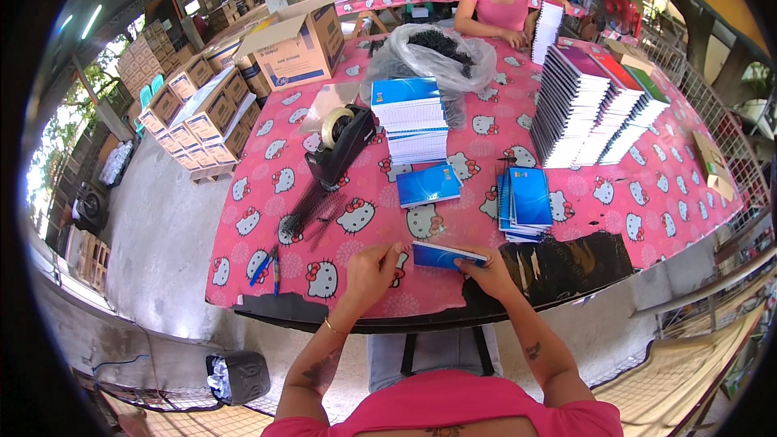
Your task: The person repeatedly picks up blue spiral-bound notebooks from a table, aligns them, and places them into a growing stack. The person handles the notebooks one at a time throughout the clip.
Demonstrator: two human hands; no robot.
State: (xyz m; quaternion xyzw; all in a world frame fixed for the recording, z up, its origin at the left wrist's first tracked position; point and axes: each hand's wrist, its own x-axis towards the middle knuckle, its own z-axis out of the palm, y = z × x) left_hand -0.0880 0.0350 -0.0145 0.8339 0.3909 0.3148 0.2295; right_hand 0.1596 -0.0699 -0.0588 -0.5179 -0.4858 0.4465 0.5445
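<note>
My right hand (491, 277) grips one end of a small blue-covered notebook (437, 256), thumb on top, close to the table's front edge. Just left of that notebook, my left hand (371, 277) is closed with its fingertips pinched; anything between them is too small to make out. Beyond lies another blue notebook (427, 185), in front of a tall stack of blue-covered notebooks (409, 121). A smaller pile of blue spiral notebooks (530, 198) rests to the right. Thin black binding coils (312, 212) are bunched on the left side.
A black tape dispenser (344, 146) stands behind the coils; blue-handled pliers (265, 269) lie near the left edge. A plastic bag of black coils (441, 53) sits farther back. Tall spiral notebook stacks (566, 109) and an open carton (299, 53) flank it. A co-worker (502, 4) sits across.
</note>
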